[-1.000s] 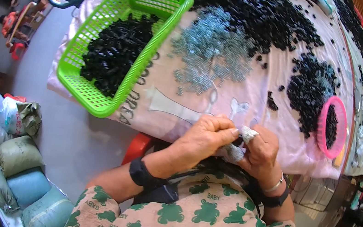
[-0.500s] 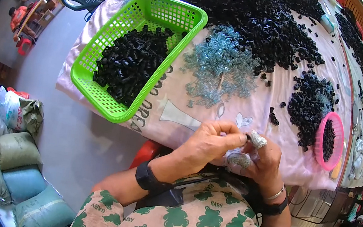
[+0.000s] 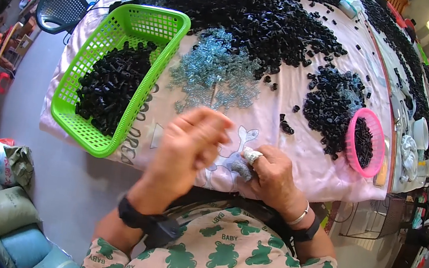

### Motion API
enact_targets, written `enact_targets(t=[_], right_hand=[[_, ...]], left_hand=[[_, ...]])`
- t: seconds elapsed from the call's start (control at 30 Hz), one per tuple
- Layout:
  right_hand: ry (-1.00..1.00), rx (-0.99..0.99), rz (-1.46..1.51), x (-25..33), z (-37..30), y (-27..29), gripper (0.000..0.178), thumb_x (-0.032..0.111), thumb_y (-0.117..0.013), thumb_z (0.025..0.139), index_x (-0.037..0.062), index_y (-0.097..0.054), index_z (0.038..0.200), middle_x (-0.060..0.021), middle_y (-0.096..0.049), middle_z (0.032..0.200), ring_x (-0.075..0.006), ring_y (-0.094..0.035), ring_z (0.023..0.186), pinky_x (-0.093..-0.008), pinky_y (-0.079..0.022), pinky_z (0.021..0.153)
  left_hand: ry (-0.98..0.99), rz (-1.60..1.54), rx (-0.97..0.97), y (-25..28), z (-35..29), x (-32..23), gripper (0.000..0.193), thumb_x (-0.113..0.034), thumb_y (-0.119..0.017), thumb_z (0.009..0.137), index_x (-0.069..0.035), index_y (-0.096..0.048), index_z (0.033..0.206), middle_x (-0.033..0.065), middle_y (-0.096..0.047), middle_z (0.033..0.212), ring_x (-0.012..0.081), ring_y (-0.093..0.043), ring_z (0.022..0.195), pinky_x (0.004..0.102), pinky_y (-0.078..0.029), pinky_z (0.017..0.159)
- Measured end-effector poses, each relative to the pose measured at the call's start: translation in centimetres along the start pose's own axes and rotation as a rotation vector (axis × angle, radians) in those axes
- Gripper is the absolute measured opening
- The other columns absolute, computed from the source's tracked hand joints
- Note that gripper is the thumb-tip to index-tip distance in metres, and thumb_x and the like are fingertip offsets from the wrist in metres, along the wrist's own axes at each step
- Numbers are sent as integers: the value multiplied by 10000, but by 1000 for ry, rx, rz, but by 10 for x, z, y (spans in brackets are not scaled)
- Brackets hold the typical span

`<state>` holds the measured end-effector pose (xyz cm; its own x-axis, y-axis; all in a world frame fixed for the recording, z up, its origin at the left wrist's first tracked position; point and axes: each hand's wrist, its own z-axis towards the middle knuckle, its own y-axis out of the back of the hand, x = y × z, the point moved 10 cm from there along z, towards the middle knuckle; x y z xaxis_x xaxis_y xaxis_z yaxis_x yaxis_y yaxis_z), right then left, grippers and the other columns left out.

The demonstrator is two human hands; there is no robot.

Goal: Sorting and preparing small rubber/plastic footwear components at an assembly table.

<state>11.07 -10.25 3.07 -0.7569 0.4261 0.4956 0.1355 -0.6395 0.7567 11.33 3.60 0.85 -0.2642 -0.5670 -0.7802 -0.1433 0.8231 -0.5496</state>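
My left hand (image 3: 188, 144) is lifted over the near edge of the cloth-covered table (image 3: 323, 177), blurred by motion. Whatever may be between its fingers does not show. To its right, my right hand (image 3: 274, 176) has its fingers curled, with a white wrapping (image 3: 251, 155) round one fingertip and a greyish wrapping (image 3: 242, 169) round another. Anything pinched there is too small to make out. Beyond my left hand spreads a heap of small, shiny, pale-blue pieces (image 3: 215, 71). Left of it, a green plastic basket (image 3: 147, 89) holds many small black plastic parts (image 3: 114, 87).
A large mound of black parts (image 3: 257, 25) covers the table's far side. At the right lie a smaller black pile (image 3: 330, 109) and a pink basket (image 3: 380, 152) of black pieces. Stuffed sacks (image 3: 12, 210) and a dark chair (image 3: 63, 5) stand on the left.
My left hand has parted from my right and moved left, toward the green basket. The right hand stays curled near the table edge. The whole view has shifted.
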Motion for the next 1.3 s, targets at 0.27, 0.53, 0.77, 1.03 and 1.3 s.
enact_targets(t=[0.27,0.53,0.77,1.03,1.3], right_hand=[[-202,30,43,-26,-6,21,136,49,-671,734,19,-601,847,-141,-546,739,-335,-578,646,-412,-459,568],[-467,-10,-307,-83,-20,72,95,47,-606,828,46,-634,919,-164,-562,831,-352,-591,741,-436,-475,653],[-338,-14,-252,-65,-15,49,342,-54,-564,712,53,-666,1020,-140,-580,910,-336,-602,802,-399,-495,688],[-420,-74,-173,-72,-26,64,435,-89,-510,658,47,-675,1036,-149,-579,937,-348,-606,807,-403,-504,688],[-386,1,-387,-72,-8,58,363,-75,-512,681,31,-619,1011,-159,-530,956,-367,-584,828,-433,-498,717]], left_hand=[[136,153,80,-15,20,64,131,-156,-603,955,-34,-639,987,10,-605,779,9,-451,540,158,-333,448],[55,151,97,2,21,64,144,-137,-576,970,-21,-621,1042,30,-622,818,17,-501,557,159,-367,442],[53,105,108,4,24,65,147,-125,-572,971,-12,-618,1052,40,-629,829,23,-515,572,164,-393,457],[36,121,118,2,25,62,141,-120,-572,969,-13,-618,1049,41,-627,821,25,-522,577,165,-397,453],[49,97,132,0,26,63,141,-115,-578,965,-7,-617,1045,44,-624,817,26,-522,574,163,-402,457]])
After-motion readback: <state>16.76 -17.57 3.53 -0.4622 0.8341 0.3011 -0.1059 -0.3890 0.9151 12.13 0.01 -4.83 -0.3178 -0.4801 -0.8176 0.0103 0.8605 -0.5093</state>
